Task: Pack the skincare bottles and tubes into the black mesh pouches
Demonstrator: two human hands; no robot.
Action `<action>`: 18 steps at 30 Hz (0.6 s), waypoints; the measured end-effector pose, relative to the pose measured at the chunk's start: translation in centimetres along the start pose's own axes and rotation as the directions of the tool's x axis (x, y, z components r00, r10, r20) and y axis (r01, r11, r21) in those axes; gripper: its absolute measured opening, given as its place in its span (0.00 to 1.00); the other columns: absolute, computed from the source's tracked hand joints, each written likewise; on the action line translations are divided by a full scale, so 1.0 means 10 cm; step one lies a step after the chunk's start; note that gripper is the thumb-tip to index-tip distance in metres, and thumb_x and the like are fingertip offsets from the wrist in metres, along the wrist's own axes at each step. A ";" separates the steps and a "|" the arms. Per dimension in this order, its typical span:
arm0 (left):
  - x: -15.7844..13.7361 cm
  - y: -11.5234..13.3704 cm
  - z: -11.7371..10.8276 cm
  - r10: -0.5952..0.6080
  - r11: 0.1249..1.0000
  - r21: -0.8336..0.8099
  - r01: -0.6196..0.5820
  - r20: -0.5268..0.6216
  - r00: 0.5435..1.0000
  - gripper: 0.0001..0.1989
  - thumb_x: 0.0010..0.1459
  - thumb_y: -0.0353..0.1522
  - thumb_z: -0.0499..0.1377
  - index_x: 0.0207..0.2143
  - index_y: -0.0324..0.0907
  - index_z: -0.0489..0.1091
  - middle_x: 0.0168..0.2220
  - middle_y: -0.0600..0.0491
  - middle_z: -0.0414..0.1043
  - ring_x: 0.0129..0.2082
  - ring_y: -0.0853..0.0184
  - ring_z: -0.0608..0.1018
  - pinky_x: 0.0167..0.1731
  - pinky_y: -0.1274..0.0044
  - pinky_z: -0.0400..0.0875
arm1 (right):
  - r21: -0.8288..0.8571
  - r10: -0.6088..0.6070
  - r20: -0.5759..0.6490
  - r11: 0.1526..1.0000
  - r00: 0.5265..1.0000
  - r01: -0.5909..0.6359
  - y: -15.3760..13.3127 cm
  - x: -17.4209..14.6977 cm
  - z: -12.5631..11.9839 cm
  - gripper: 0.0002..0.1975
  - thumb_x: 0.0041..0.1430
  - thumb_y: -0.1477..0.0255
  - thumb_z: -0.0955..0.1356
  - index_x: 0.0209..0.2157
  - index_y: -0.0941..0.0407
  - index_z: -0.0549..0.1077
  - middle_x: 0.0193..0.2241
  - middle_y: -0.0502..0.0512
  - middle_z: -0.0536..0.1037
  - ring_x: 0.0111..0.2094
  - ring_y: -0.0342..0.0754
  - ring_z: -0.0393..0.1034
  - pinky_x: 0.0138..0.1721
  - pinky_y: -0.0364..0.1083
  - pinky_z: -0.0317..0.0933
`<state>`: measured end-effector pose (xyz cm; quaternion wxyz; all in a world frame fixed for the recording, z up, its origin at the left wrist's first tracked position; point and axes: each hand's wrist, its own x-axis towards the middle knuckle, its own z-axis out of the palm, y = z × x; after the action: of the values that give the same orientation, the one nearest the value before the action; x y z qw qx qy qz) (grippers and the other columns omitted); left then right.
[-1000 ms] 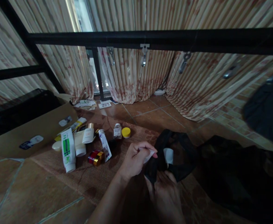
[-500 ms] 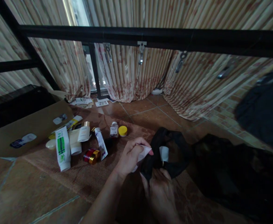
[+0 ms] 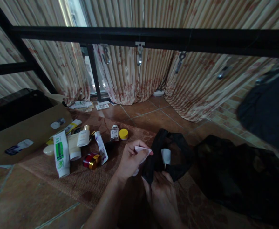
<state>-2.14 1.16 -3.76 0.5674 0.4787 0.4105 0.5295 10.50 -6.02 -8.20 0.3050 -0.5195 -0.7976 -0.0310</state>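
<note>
My left hand (image 3: 129,160) is closed, pinching a folded whitish tissue (image 3: 143,150) between thumb and fingers, close beside a black fabric bag (image 3: 153,152). My right hand (image 3: 162,194) grips the near edge of that bag, which forms a ring-like open mouth. Within the opening shows a white tube or cap (image 3: 166,156), its lower part hidden by the fabric and fingers. Left of my hands lie a white-and-green tube (image 3: 61,154), a white bottle with a gold cap (image 3: 83,137), a slim white tube (image 3: 101,148) and a red jar with a gold lid (image 3: 91,160).
A cardboard box (image 3: 30,136) holding dark fabric stands at left. A labelled clear bottle (image 3: 114,133) and a yellow-lidded jar (image 3: 123,134) sit on the brown mat (image 3: 87,184). Dark bags (image 3: 234,178) lie at right. A black metal bar (image 3: 120,35) crosses before the curtains.
The view has shifted slightly, so the scene sits a little further left. Both hands keep their holds; the tissue in my left hand has turned slightly.
</note>
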 end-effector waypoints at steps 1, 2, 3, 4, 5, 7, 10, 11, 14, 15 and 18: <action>0.00 0.00 0.00 0.008 1.000 0.008 -0.008 -0.004 1.000 0.10 0.49 0.36 0.65 0.25 0.37 0.73 0.20 0.54 0.72 0.18 0.74 0.66 0.19 0.82 0.57 | 0.004 0.003 -0.001 1.000 1.000 -0.003 0.00 0.00 0.00 0.18 0.69 0.71 0.57 0.27 0.55 0.71 0.23 0.53 0.73 0.26 0.48 0.66 0.38 0.48 0.52; 0.00 0.01 0.01 0.018 1.000 0.016 -0.018 -0.004 1.000 0.10 0.49 0.36 0.65 0.25 0.37 0.73 0.20 0.54 0.72 0.18 0.74 0.66 0.19 0.82 0.57 | 0.008 0.008 0.001 1.000 1.000 -0.008 0.00 0.00 0.00 0.18 0.69 0.71 0.58 0.27 0.55 0.71 0.23 0.53 0.73 0.26 0.48 0.66 0.38 0.48 0.52; 0.00 0.01 0.01 0.027 0.999 0.026 -0.027 -0.001 1.000 0.11 0.49 0.36 0.65 0.25 0.37 0.74 0.20 0.54 0.71 0.18 0.74 0.66 0.19 0.82 0.57 | 0.011 0.013 0.004 1.000 1.000 -0.013 0.00 0.00 0.00 0.17 0.69 0.71 0.58 0.28 0.55 0.71 0.23 0.53 0.73 0.26 0.48 0.66 0.38 0.48 0.52; 0.00 0.02 0.01 0.035 0.999 0.037 -0.035 0.004 0.999 0.11 0.50 0.36 0.66 0.25 0.37 0.74 0.20 0.54 0.71 0.18 0.75 0.66 0.19 0.82 0.57 | 0.013 0.018 0.010 1.000 1.000 -0.018 0.00 -0.01 0.01 0.17 0.69 0.71 0.58 0.28 0.56 0.71 0.23 0.52 0.73 0.26 0.48 0.66 0.39 0.48 0.52; 0.01 0.02 0.01 0.042 0.998 0.045 -0.042 0.009 0.999 0.11 0.50 0.36 0.66 0.25 0.37 0.74 0.20 0.54 0.71 0.18 0.75 0.66 0.19 0.82 0.57 | 0.014 0.023 0.016 1.000 1.000 -0.023 0.00 -0.01 0.01 0.16 0.69 0.72 0.58 0.28 0.56 0.71 0.23 0.52 0.73 0.26 0.47 0.66 0.39 0.48 0.52; 0.01 0.02 0.00 0.044 0.998 0.047 -0.045 0.017 0.999 0.10 0.50 0.36 0.66 0.25 0.37 0.74 0.19 0.54 0.70 0.17 0.75 0.65 0.19 0.82 0.56 | 0.018 0.030 0.027 0.999 0.999 -0.030 0.00 -0.01 0.01 0.15 0.68 0.72 0.59 0.28 0.56 0.71 0.24 0.52 0.73 0.26 0.47 0.66 0.39 0.48 0.52; 0.01 0.02 0.00 0.029 0.999 0.028 -0.030 0.014 0.999 0.09 0.49 0.35 0.66 0.24 0.37 0.74 0.18 0.55 0.69 0.17 0.75 0.64 0.18 0.83 0.55 | 0.023 0.034 0.049 0.999 0.998 -0.035 0.00 -0.02 0.01 0.14 0.68 0.73 0.59 0.29 0.56 0.71 0.24 0.52 0.73 0.27 0.47 0.66 0.39 0.48 0.52; 0.01 0.02 0.00 0.028 0.999 0.025 -0.028 0.017 0.999 0.09 0.48 0.35 0.66 0.24 0.37 0.74 0.18 0.55 0.69 0.17 0.75 0.64 0.18 0.83 0.56 | 0.023 0.037 0.052 0.999 0.998 -0.038 0.00 -0.02 0.01 0.14 0.68 0.73 0.60 0.29 0.56 0.71 0.24 0.52 0.73 0.27 0.47 0.66 0.39 0.48 0.52; 0.01 0.03 0.00 0.031 0.999 0.031 -0.032 0.022 0.999 0.08 0.47 0.34 0.66 0.24 0.37 0.75 0.20 0.54 0.71 0.18 0.75 0.66 0.19 0.83 0.57 | 0.019 0.044 0.053 0.999 0.998 -0.045 0.01 -0.02 0.01 0.13 0.68 0.73 0.60 0.29 0.56 0.71 0.24 0.52 0.73 0.27 0.47 0.66 0.40 0.49 0.53; 0.01 0.03 0.00 0.031 0.999 0.034 -0.031 0.024 0.999 0.07 0.47 0.33 0.66 0.24 0.37 0.75 0.20 0.54 0.71 0.18 0.74 0.66 0.19 0.83 0.57 | 0.018 0.045 0.051 0.999 0.998 -0.046 0.01 -0.02 0.01 0.13 0.68 0.73 0.60 0.29 0.56 0.71 0.24 0.52 0.73 0.27 0.47 0.66 0.40 0.49 0.53; 0.01 0.05 0.01 0.030 0.998 0.046 -0.032 0.035 0.999 0.06 0.47 0.32 0.65 0.24 0.37 0.75 0.20 0.54 0.71 0.18 0.74 0.66 0.19 0.82 0.57 | 0.012 0.045 0.056 0.999 0.997 -0.046 0.01 -0.03 0.01 0.13 0.68 0.72 0.60 0.29 0.56 0.70 0.24 0.52 0.73 0.27 0.47 0.66 0.40 0.49 0.53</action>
<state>-2.16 1.28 -3.29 0.5548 0.5072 0.4055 0.5201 10.60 -6.15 -8.48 0.2867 -0.5363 -0.7939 -0.0042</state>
